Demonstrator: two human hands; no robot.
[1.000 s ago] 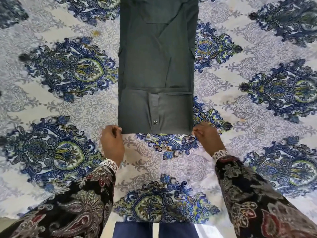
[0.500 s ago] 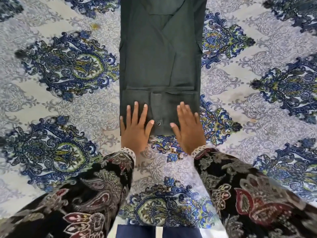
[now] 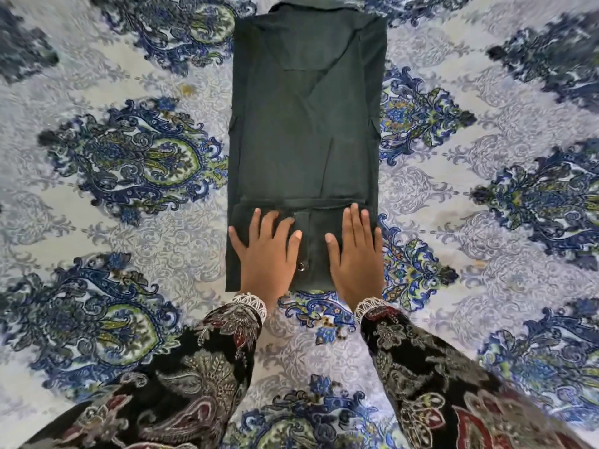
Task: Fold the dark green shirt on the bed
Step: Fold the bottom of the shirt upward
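The dark green shirt (image 3: pixel 304 131) lies flat on the bed as a long narrow rectangle, sleeves folded in and collar at the far end. Its near end is doubled back into a short band with a metal snap showing. My left hand (image 3: pixel 267 254) rests palm down on the left part of that band, fingers spread. My right hand (image 3: pixel 355 254) presses flat on the right part, fingers together. Neither hand grips the cloth.
The bedsheet (image 3: pixel 129 222) is pale with large blue and green paisley medallions and stretches out on every side of the shirt. My patterned dark sleeves (image 3: pixel 194 377) fill the lower part of the view.
My hands let go of the shirt's near corners and came onto the folded band, palms flat. They have since slid a little farther up the band.
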